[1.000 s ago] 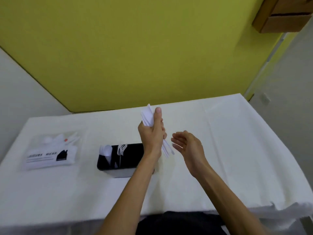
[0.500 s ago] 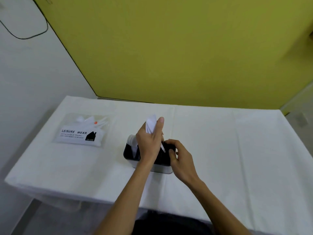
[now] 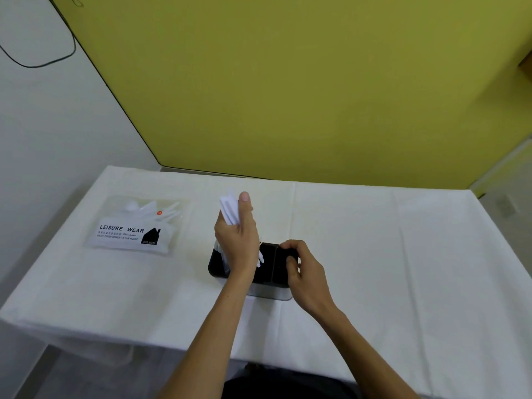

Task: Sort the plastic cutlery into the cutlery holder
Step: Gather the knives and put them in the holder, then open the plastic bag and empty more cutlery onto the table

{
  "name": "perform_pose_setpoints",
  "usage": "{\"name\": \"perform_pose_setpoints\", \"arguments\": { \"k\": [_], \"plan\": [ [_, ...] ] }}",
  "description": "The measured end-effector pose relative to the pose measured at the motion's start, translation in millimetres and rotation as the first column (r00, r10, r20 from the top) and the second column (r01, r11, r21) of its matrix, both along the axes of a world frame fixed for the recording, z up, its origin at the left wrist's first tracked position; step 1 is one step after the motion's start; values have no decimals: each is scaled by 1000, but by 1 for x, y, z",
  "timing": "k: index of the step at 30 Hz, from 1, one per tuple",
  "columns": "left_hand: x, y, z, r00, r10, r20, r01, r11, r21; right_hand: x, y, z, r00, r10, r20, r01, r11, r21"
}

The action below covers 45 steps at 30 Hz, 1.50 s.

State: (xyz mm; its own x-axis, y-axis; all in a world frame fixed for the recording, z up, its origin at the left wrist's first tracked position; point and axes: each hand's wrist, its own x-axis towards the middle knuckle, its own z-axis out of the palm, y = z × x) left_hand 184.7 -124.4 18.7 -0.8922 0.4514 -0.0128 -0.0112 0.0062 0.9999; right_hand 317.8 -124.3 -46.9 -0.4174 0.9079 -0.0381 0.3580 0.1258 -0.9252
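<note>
A black cutlery holder [image 3: 272,266] with a pale base stands on the white table, near its front middle. My left hand [image 3: 237,240] hovers over the holder's left half and grips a bundle of white plastic cutlery [image 3: 229,210], handles pointing up past my thumb and tips showing below my palm. My right hand [image 3: 299,266] grips the holder's right end, fingers curled over its rim. White cutlery in the left compartment is mostly hidden behind my left hand.
A clear plastic bag [image 3: 135,226] printed "LEISURE WEAR", holding more white cutlery, lies at the table's back left. The table [image 3: 403,269] is covered in a white cloth. A yellow wall rises behind, and a black cable hangs on the white wall at left.
My right hand has moved from open beside the bundle onto the holder's right end and grips it. My left hand with the bundle has come down over the holder. My head has turned left.
</note>
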Motion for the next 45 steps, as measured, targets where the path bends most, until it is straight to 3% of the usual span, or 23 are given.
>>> {"name": "perform_pose_setpoints", "arguments": {
  "k": [8,17,23,28,34,39,45],
  "plan": [
    [25,-8,-15,957,-212,-196,213,977,-17,-3,1,-3,1000,6,5,-6,1000,9],
    [23,-9,-35,943,-207,-260,196,978,-69,-4,0,-3,1000,7,-1,-7,1000,-2],
    [17,-11,-14,906,-220,-361,208,975,-73,-2,6,-1,1000,28,4,-28,1000,1],
    [-17,-15,11,935,-209,-288,214,977,-15,-6,14,21,998,-52,42,54,997,-47],
    [-81,-9,19,939,-286,-190,289,957,-12,-57,38,70,995,-104,9,102,989,105],
    [-154,-20,5,949,-308,-62,304,950,-70,-135,52,94,981,15,193,-52,980,191],
    [-229,-54,-36,960,-235,152,259,951,-167,-238,58,85,886,224,406,-289,951,106]
  ]
}}
